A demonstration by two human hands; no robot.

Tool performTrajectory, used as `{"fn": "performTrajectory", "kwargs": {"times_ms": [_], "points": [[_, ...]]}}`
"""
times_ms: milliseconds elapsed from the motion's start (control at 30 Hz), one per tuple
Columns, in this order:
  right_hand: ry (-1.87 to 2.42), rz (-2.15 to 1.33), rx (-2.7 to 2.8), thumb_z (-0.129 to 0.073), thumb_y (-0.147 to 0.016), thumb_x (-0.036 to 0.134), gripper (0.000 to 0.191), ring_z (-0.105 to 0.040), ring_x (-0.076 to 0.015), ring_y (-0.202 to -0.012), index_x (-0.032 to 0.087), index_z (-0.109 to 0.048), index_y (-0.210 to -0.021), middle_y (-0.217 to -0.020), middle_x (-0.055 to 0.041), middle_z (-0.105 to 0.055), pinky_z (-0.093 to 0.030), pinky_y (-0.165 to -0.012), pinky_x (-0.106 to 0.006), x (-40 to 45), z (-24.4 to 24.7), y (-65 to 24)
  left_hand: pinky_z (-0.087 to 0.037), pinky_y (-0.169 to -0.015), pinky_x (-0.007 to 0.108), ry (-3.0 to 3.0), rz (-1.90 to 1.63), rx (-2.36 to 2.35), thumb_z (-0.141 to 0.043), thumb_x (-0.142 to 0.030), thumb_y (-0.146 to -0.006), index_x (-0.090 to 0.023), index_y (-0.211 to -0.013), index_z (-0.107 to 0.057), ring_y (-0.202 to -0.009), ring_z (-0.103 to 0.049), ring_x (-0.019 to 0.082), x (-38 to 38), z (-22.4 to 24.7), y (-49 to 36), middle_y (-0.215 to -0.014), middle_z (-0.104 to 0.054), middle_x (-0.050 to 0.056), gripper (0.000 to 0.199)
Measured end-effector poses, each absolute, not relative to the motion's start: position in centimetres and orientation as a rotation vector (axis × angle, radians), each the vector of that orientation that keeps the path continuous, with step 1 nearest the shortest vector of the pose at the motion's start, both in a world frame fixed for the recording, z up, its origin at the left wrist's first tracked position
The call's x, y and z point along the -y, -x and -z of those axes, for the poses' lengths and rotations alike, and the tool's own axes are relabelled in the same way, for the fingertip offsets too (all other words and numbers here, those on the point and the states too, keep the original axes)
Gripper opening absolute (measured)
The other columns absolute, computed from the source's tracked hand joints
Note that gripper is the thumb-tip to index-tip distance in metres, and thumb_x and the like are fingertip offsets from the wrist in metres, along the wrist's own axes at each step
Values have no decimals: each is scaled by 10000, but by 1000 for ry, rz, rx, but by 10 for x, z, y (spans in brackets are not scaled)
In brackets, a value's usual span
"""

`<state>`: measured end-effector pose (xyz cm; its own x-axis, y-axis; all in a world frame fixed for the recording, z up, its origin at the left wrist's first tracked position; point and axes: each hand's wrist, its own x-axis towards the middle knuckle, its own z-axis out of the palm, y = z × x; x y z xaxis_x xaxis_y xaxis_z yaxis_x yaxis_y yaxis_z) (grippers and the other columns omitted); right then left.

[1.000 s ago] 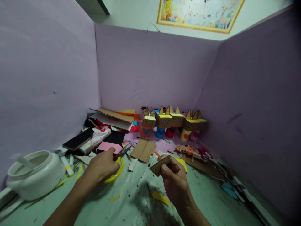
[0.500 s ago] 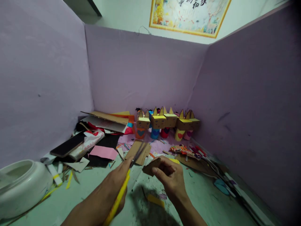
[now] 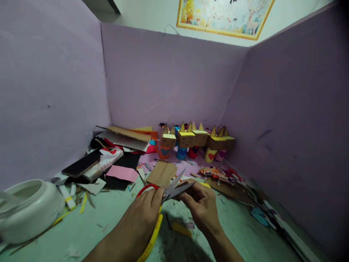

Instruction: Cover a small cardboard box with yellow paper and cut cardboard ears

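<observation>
My left hand (image 3: 147, 214) is closed around a pair of scissors (image 3: 176, 189) with one red and one yellow handle. The blades stand apart and point toward my right hand (image 3: 203, 203). My right hand's fingers are curled in a pinch on a small piece of brown cardboard, now largely hidden behind the lower blade. Below the hands, a yellow paper strip (image 3: 181, 230) lies on the green tabletop. A larger cardboard sheet (image 3: 162, 173) rests flat just beyond the scissors.
Several box-headed paper figures (image 3: 187, 140) with pointed ears stand at the back. Stacked cardboard (image 3: 128, 133), a black phone-like slab (image 3: 81, 162) and pink paper (image 3: 121, 173) lie left. A white pot (image 3: 51, 211) stands near left. Patterned cloth (image 3: 215, 174) lies right. Purple panels enclose the table.
The scissors have swung from pointing up, blades nearly together, to pointing right with blades apart at the cardboard. My left hand has turned and come closer to my right. The view has shifted slightly.
</observation>
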<state>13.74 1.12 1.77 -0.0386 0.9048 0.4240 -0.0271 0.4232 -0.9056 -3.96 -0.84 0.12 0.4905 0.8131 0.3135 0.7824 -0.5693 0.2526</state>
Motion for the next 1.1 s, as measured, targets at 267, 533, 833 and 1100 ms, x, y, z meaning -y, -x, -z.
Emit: {"fn": "performTrajectory", "kwargs": {"times_ms": [267, 533, 833, 1100], "points": [[885, -979, 1397, -551, -648, 103, 100, -527, -145, -547, 152, -636, -663, -588, -12, -591, -429, -524, -254, -13, -15, -138, -494, -752, 396, -2809, -419, -1466, -317, 35, -738, -149, -1301, -262, -926, -555, 250, 7, -1, 39, -1024, -554, 122, 595], [945, -978, 1418, -549, -642, 114, 87, -525, -143, -543, 149, -627, -624, -568, -5, -578, -423, -520, -252, -14, -15, -139, -507, -617, 352, -2914, -328, -1497, -328, 15, -773, -114, -1254, -314, -773, -590, 234, 4, 0, 37, -915, -583, 108, 499], [1033, -925, 1417, -573, -604, 143, 57, -486, -127, -512, 140, -611, -562, -522, 2, -566, -374, -490, -229, -14, -19, -139, -506, -607, 344, -2893, -217, -1482, -322, 26, -777, -115, -1215, -380, -761, -602, 230, 6, -10, 36, -881, -597, 97, 464], [1064, -923, 1443, -580, -608, 165, 71, -477, -134, -508, 141, -630, -564, -517, 0, -565, -360, -487, -239, -17, -19, -140, -482, -650, 320, -2735, -231, -1466, -328, -1, -773, -148, -1187, -407, -774, -604, 211, 9, -12, 37, -896, -621, 85, 446]]}}
